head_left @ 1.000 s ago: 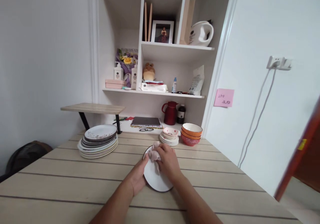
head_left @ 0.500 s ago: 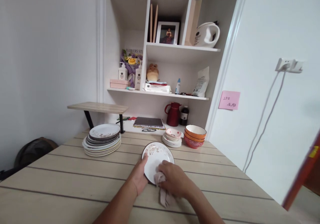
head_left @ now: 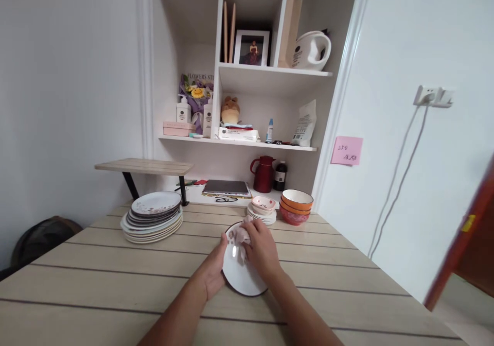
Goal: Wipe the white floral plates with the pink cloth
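Note:
A white plate [head_left: 244,276] with a dark rim and a floral print is tilted above the wooden table [head_left: 127,294]. My left hand [head_left: 214,271] grips its left edge, thumb on the upper face and the other fingers behind it. In my right hand [head_left: 263,248] is a pale pinkish cloth [head_left: 243,234], pressed on the plate's upper part, where it covers some of the print. My right fingers are bent around the cloth, and part of it hangs loose below them.
At the left stands a stack of plates [head_left: 152,220] beside a small wooden riser [head_left: 144,166]. Farther back are small dishes [head_left: 263,208] on small plates, stacked bowls [head_left: 296,207], eyeglasses [head_left: 226,200], a laptop [head_left: 227,187] and a red jug [head_left: 263,173].
My right hand and the cloth have moved from the plate's lower right up to its top edge. My left hand keeps its hold, and the plate's tilt has altered.

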Demonstrator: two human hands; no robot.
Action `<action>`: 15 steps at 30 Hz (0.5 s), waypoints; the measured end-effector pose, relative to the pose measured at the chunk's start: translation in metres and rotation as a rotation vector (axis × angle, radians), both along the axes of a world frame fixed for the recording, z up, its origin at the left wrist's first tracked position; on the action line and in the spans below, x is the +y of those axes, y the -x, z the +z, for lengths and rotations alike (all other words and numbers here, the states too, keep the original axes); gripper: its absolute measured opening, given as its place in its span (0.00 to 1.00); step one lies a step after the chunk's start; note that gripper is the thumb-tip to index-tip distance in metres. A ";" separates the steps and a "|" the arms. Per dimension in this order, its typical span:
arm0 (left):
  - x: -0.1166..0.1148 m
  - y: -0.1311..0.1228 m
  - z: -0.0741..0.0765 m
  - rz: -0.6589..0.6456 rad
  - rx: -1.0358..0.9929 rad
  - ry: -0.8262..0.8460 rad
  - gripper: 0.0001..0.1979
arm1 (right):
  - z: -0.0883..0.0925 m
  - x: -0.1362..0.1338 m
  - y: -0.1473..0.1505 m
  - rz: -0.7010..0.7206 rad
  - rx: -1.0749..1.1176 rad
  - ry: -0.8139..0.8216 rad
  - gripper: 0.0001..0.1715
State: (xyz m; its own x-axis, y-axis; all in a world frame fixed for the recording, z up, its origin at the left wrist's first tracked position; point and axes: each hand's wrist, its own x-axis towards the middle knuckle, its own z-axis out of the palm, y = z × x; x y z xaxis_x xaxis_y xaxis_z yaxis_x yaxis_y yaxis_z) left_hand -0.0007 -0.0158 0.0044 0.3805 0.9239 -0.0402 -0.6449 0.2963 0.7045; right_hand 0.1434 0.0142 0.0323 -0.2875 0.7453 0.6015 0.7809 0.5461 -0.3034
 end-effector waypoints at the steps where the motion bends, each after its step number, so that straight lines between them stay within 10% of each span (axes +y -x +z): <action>1: 0.001 0.000 -0.001 -0.008 -0.001 -0.006 0.34 | -0.001 0.000 0.000 -0.027 0.005 -0.008 0.23; 6: 0.002 0.000 -0.004 -0.018 -0.015 -0.061 0.36 | -0.007 -0.002 0.008 -0.031 0.078 -0.039 0.23; 15: -0.004 0.001 0.001 0.017 -0.095 -0.053 0.38 | -0.001 -0.017 0.017 0.408 0.062 0.099 0.30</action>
